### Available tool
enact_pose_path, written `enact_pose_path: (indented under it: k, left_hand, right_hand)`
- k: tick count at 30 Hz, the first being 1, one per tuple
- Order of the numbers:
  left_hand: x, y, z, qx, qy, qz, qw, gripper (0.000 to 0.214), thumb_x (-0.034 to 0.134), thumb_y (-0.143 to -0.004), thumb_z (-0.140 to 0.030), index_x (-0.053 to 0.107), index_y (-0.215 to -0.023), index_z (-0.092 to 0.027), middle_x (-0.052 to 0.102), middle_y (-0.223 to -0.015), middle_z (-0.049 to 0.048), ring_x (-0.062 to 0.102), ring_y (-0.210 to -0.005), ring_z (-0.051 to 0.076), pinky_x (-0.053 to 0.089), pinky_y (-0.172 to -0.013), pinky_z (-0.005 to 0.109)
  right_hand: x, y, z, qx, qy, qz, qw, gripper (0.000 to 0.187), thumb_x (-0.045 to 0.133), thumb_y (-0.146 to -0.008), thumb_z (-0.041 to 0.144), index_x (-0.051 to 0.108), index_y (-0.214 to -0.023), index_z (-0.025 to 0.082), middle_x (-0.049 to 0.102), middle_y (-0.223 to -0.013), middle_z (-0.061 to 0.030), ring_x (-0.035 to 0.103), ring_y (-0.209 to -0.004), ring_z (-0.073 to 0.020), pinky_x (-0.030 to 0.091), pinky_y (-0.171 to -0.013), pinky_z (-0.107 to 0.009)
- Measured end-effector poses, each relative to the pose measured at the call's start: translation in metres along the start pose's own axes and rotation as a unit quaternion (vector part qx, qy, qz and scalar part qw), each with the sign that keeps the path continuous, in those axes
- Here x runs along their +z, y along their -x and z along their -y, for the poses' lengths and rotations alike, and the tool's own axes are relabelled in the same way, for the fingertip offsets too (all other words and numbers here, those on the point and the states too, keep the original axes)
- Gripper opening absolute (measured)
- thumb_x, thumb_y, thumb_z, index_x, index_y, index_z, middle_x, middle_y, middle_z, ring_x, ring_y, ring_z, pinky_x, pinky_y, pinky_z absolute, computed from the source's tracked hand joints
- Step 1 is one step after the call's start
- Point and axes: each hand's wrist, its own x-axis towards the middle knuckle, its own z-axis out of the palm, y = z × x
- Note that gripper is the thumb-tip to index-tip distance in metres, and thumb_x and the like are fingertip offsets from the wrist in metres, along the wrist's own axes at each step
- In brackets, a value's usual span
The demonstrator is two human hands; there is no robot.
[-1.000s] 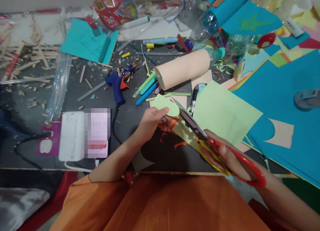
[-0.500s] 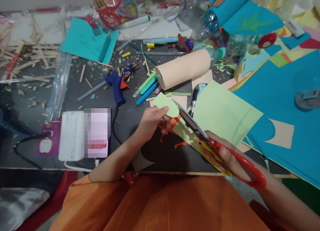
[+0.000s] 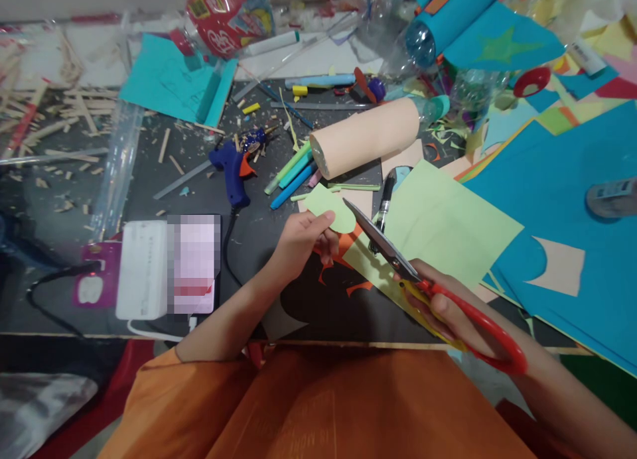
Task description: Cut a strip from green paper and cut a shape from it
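The left hand [image 3: 300, 243] sits near the middle of the dark table [image 3: 259, 240], thumb and fingers pinched shut on the near edge of a small light-green paper shape [image 3: 332, 207]. The thumb covers part of that edge, so the full outline cannot be made out. The right hand [image 3: 450, 313], nearer and to the right, is closed through the red and yellow loops of the scissors [image 3: 385, 247]. The loops hide most of its fingers, and the forearm runs out of the picture at the lower right. The blade tip meets the right side of the paper shape; whether the blades are parted there is hard to tell.

Under the blades lies a larger light-green sheet [image 3: 448, 223], and a black pen [image 3: 384, 203] is half hidden behind them. Orange scraps [image 3: 355, 288] lie partly under the left hand. Farther off lie a peach roll [image 3: 367, 137], some markers [image 3: 291, 174] and a blue glue gun [image 3: 231, 170]. To the left, a blurred patch masks the right part of a white box [image 3: 144, 270].
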Motion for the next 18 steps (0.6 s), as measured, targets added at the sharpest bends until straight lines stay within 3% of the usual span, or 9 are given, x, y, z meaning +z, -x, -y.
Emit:
enact_pose_path:
  k: [3, 5, 8, 11, 14, 18]
  left_hand:
    - [0.000, 0.000, 0.001, 0.038, 0.015, -0.027, 0.999, 0.045, 0.061, -0.077, -0.039, 0.049, -0.041, -0.016, 0.056, -0.042, 0.0015, 0.047, -0.031, 0.007, 0.039, -0.035, 0.019]
    - [-0.001, -0.001, 0.002, 0.083, 0.036, -0.071, 0.993, 0.040, 0.060, -0.080, -0.038, 0.054, -0.048, -0.014, 0.056, -0.045, 0.0005, 0.049, -0.034, 0.006, 0.041, -0.038, 0.018]
    - [-0.001, -0.002, 0.001, 0.136, 0.077, -0.123, 0.980, 0.032, 0.060, -0.081, -0.035, 0.057, -0.057, -0.014, 0.053, -0.048, -0.0027, 0.044, -0.034, 0.005, 0.042, -0.039, 0.017]
    - [-0.001, -0.003, -0.001, 0.129, 0.101, -0.133, 0.977, 0.029, 0.059, -0.083, -0.034, 0.056, -0.061, -0.015, 0.052, -0.050, -0.0035, 0.043, -0.035, 0.005, 0.043, -0.039, 0.018]
    - [0.000, -0.003, -0.001, 0.105, 0.107, -0.128, 0.980, 0.026, 0.056, -0.085, -0.034, 0.057, -0.067, -0.015, 0.052, -0.051, -0.0035, 0.045, -0.036, 0.005, 0.044, -0.039, 0.019]
    - [-0.001, -0.003, 0.002, 0.131, 0.103, -0.142, 0.976, 0.026, 0.060, -0.082, -0.035, 0.052, -0.066, -0.016, 0.053, -0.051, -0.0039, 0.048, -0.037, 0.006, 0.044, -0.039, 0.019]
  right_hand:
    - [-0.009, 0.005, 0.001, 0.002, 0.053, -0.035, 0.998, 0.051, 0.045, -0.085, 0.069, 0.049, -0.105, 0.022, 0.042, -0.059, 0.0059, 0.030, -0.039, -0.0061, 0.024, -0.035, -0.021]
    - [-0.017, 0.011, 0.000, 0.017, 0.146, -0.108, 0.983, 0.045, 0.052, -0.085, 0.062, 0.052, -0.109, 0.024, 0.046, -0.060, 0.0048, 0.036, -0.041, -0.0078, 0.030, -0.037, -0.022]
    - [-0.032, 0.019, -0.002, 0.049, 0.294, -0.261, 0.918, 0.047, 0.059, -0.080, 0.061, 0.057, -0.110, 0.025, 0.060, -0.070, -0.0018, 0.054, -0.052, -0.0159, 0.042, -0.046, -0.027]
    - [-0.046, 0.023, -0.005, 0.071, 0.405, -0.359, 0.838, 0.053, 0.052, -0.078, 0.064, 0.061, -0.110, 0.023, 0.071, -0.090, -0.0122, 0.066, -0.071, -0.0296, 0.048, -0.053, -0.035]
    - [-0.059, 0.023, -0.006, 0.079, 0.460, -0.410, 0.784, 0.054, 0.046, -0.078, 0.062, 0.062, -0.109, 0.022, 0.073, -0.098, -0.0167, 0.068, -0.081, -0.0358, 0.049, -0.057, -0.039]
    - [-0.073, 0.019, -0.005, 0.108, 0.487, -0.433, 0.751, 0.057, 0.040, -0.080, 0.061, 0.062, -0.114, 0.021, 0.071, -0.106, -0.0195, 0.068, -0.089, -0.0396, 0.050, -0.061, -0.042]
